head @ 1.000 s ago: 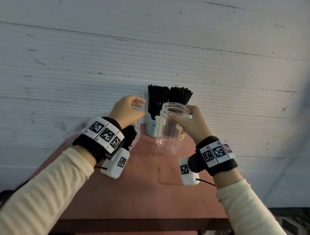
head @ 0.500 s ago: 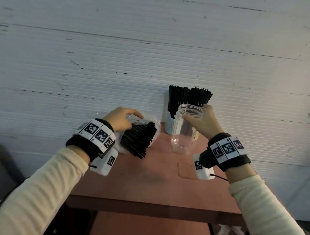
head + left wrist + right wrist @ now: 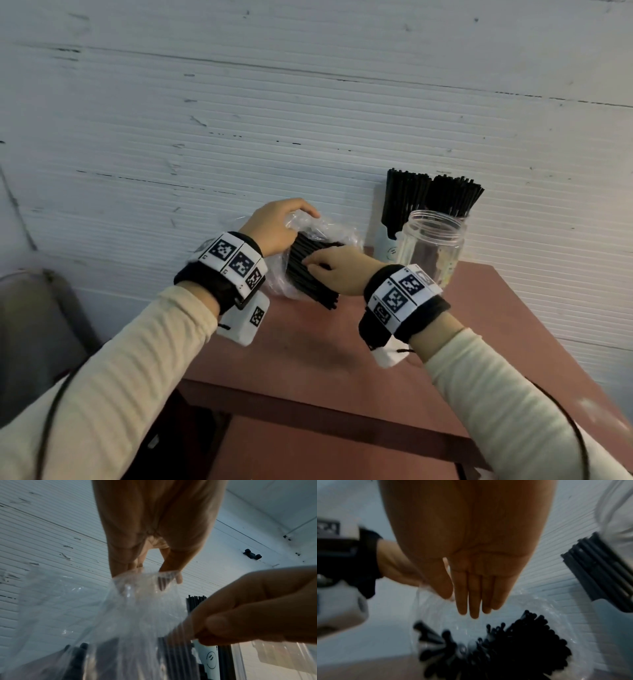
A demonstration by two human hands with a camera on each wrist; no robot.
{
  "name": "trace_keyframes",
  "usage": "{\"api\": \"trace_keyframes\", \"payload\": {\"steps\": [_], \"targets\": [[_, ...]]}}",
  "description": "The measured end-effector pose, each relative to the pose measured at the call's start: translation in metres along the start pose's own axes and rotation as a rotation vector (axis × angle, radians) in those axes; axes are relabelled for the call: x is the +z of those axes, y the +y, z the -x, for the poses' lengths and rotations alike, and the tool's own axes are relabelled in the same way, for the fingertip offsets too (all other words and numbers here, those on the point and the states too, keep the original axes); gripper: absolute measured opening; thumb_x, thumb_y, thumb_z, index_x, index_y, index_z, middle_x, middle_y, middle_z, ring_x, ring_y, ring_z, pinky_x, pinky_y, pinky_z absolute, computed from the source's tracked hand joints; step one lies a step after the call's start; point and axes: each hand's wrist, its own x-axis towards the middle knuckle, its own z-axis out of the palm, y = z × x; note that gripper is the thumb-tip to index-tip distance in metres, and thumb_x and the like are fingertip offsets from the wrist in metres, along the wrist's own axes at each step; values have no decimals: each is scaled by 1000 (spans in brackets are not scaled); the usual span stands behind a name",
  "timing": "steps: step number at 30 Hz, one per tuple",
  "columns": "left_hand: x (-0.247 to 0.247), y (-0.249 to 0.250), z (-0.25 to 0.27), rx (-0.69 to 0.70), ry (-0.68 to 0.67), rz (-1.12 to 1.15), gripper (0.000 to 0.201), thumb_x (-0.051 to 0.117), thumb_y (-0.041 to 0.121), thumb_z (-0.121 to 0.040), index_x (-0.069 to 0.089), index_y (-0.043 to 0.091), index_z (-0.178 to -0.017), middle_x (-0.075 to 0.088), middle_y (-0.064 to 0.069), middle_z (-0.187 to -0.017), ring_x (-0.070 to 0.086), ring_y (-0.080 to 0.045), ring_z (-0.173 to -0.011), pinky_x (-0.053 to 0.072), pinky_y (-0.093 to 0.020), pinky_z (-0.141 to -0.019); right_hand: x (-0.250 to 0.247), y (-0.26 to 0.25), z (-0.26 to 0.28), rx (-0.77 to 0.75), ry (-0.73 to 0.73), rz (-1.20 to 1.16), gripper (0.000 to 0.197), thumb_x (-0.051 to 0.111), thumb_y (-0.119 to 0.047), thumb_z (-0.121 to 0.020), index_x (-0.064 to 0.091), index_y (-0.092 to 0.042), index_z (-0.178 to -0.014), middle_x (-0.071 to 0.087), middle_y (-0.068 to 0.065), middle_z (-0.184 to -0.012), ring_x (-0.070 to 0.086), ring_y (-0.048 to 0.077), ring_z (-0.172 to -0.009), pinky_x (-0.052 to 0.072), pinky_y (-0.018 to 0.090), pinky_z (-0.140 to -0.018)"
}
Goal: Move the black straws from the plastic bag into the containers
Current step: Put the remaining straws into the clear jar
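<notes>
With the left hand pinching the plastic bag top left of the empty clear jar, the black straws slope toward the nearer right hand, fingers laid on them, grasp uncertain.

table: small reddish-brown wooden one, shoved up against the wall
far left: clear plastic bag of black straws
far right: clear empty jar, white straw-filled cup just behind it
</notes>
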Motion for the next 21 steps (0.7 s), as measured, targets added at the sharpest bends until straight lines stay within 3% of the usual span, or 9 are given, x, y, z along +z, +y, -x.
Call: {"api": "trace_keyframes", "payload": {"steps": [2, 4, 7, 9, 14, 16, 18, 21], "targets": [[-3, -1, 0, 0, 54, 16, 47, 51, -9, -84, 65, 30, -107, 57, 4, -136, 52, -14, -125, 43, -22, -83, 5, -2, -18, 31, -51, 26, 41, 34, -30, -103, 46, -14, -140, 53, 9, -138, 48, 27, -126, 35, 34, -107], [-3, -2, -1, -5, 119, 45, 41, 54, -3, -86, 64, 32, -104, 58, 2, -133, 56, -16, -119, 43, -19, -75, 10, 1, -36, 84, -70, 87, 45, 34, -38, -102, 40, -13, -139, 50, 13, -137, 44, 30, -127, 32, 42, -109], [-5, -6, -2, -24, 189, 110, 36, 57, 2, -86, 66, 33, -101, 60, 0, -126, 57, -14, -114, 43, -22, -83, 21, 7, -53, 249, -85, 202, 67, 36, -55, -97, 20, -19, -151, 30, 14, -153, 26, 36, -140, 23, 49, -115], [-7, -9, -2, -24, 169, 115, 34, 60, 4, -86, 67, 33, -101, 63, 1, -123, 56, -13, -115, 42, -23, -87, 25, 11, -58, 316, -62, 208, 72, 37, -59, -95, 14, -24, -153, 29, 15, -154, 26, 39, -140, 23, 48, -113], [-12, -15, 3, -2, 77, 66, 34, 62, 2, -87, 71, 30, -103, 64, 9, -125, 53, -7, -120, 37, -17, -87, 21, 9, -58, 274, -35, 203, 55, 36, -45, -100, 21, -30, -151, 42, 12, -146, 36, 38, -133, 27, 39, -109], [-13, -18, 3, -13, 83, 59, 34, 61, 3, -87, 71, 31, -103, 63, 10, -125, 53, -3, -116, 37, -9, -79, 22, 9, -59, 246, -48, 202, 54, 37, -44, -100, 18, -44, -149, 41, 14, -146, 37, 39, -130, 30, 40, -106], [-14, -20, 4, -26, 95, 44, 35, 61, 2, -88, 72, 32, -102, 62, 9, -126, 54, -2, -107, 34, 1, -67, 23, 11, -62, 204, -31, 216, 49, 41, -43, -97, 26, -53, -143, 46, 13, -141, 45, 37, -123, 37, 41, -101], [-15, -20, 3, -36, 95, 53, 36, 60, 1, -87, 72, 32, -102, 62, 7, -127, 59, -10, -106, 37, -1, -66, 21, 13, -62, 136, 15, 165, 39, 47, -30, -96, 49, -44, -132, 54, 6, -115, 53, 28, -107, 42, 35, -89]]}}
